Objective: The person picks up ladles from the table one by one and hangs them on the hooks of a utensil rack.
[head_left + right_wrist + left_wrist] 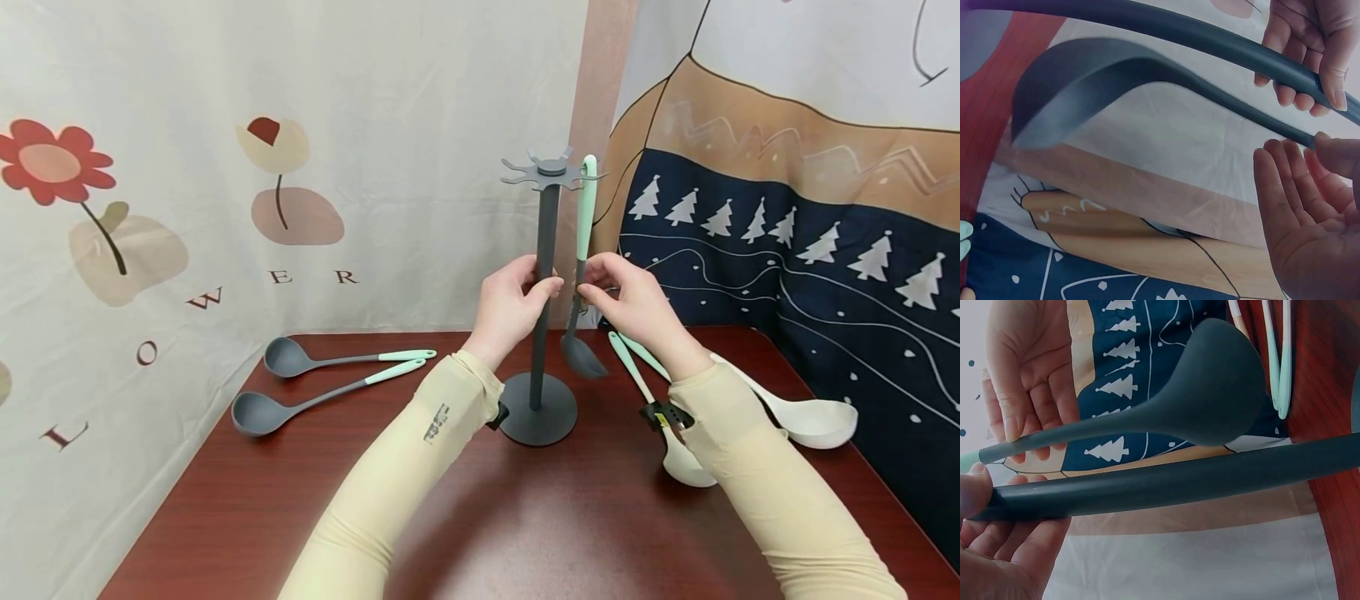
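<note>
A dark grey utensil rack stands upright on a round base, with hooks around its top. My left hand grips its pole about halfway up, thumb on the near side. To its right, my right hand pinches the grey shaft of a ladle between thumb and fingers. The ladle's mint handle points up and overlaps the rack's hooks in the head view; its bowl hangs down beside the pole. In the right wrist view, the ladle's bowl shows its hollow side, just below the pole.
Two grey ladles with mint handles, one farther back and one nearer, lie on the left of the reddish table. On the right lie a white ladle and another white utensil, partly behind the right forearm. Printed curtains hang behind.
</note>
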{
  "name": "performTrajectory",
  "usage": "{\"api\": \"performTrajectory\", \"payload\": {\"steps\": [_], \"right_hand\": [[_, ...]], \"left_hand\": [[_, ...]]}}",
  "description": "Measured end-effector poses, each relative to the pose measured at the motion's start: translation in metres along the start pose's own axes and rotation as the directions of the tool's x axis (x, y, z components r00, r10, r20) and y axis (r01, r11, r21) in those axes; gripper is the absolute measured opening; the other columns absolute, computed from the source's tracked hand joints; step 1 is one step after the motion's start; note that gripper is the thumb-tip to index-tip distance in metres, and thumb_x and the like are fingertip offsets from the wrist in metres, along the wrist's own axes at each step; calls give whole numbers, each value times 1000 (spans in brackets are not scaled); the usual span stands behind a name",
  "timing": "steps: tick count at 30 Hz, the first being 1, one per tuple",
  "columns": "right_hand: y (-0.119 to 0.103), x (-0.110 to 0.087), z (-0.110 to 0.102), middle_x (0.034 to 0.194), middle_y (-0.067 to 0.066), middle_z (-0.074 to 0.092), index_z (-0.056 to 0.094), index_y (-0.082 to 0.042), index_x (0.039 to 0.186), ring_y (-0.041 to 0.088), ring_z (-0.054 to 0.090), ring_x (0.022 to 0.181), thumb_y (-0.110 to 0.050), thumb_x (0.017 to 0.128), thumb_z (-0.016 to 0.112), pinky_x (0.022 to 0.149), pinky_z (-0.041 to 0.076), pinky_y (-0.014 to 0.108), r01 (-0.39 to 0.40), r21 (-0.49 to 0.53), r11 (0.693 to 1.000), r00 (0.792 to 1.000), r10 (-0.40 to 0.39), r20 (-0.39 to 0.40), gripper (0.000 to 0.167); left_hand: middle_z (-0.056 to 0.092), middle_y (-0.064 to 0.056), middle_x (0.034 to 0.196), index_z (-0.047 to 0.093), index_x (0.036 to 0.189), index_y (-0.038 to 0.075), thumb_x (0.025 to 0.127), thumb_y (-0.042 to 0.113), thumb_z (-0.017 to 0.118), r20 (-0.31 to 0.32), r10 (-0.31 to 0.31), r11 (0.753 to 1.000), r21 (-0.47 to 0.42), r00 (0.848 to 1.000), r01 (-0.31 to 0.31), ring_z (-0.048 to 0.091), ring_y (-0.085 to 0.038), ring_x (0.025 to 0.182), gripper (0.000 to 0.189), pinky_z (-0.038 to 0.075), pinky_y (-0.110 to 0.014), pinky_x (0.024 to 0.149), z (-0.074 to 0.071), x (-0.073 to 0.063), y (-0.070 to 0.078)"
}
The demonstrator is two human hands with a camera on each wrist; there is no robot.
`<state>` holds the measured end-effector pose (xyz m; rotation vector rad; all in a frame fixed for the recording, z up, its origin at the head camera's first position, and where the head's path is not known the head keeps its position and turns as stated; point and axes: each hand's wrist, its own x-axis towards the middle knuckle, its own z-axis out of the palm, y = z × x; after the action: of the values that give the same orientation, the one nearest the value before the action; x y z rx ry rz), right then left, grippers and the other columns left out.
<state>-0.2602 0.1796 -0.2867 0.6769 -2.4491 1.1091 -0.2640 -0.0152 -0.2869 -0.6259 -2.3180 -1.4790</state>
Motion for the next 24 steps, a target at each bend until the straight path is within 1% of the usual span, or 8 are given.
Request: {"api": "performTrajectory", "payload": {"steps": [5, 10, 17, 24], "right_hand": [[4, -1, -5, 111, 16, 66, 60, 0, 120, 29, 63, 101, -11, 96, 65, 90, 50, 47, -17, 10, 1000, 999, 17, 41, 27], [10, -5, -13, 119, 17, 66, 58, -1, 125, 29, 63, 107, -15, 96, 66, 93, 49, 46, -60, 19, 998, 992, 57, 108, 33], [22, -11, -19, 130, 21, 59, 50, 2, 135, 36, 57, 120, -22, 96, 67, 102, 43, 52, -113, -39, 993, 971, 118, 207, 49], [38, -14, -22, 138, 25, 52, 43, 3, 142, 41, 51, 126, -27, 96, 67, 104, 39, 56, -143, -93, 985, 947, 164, 278, 60]], "left_hand": [[72, 4, 86, 68, 100, 12, 96, 21, 67, 3, -8, 1000, 13, 1000, 8, 65, -10, 79, 10, 51, -30, 68, -1, 0, 1], [71, 5, 85, 68, 99, 13, 96, 21, 68, 2, -15, 1000, 21, 1000, 15, 64, -9, 79, 9, 51, -30, 67, -1, -1, 3], [71, 4, 84, 68, 99, 13, 96, 22, 68, 1, -24, 999, 26, 1000, 24, 64, -10, 78, 10, 50, -30, 67, -1, 0, 3], [71, 4, 84, 68, 99, 12, 96, 21, 67, 2, -23, 1000, 14, 1000, 23, 63, -11, 78, 10, 50, -31, 67, 0, -1, 3]]}}
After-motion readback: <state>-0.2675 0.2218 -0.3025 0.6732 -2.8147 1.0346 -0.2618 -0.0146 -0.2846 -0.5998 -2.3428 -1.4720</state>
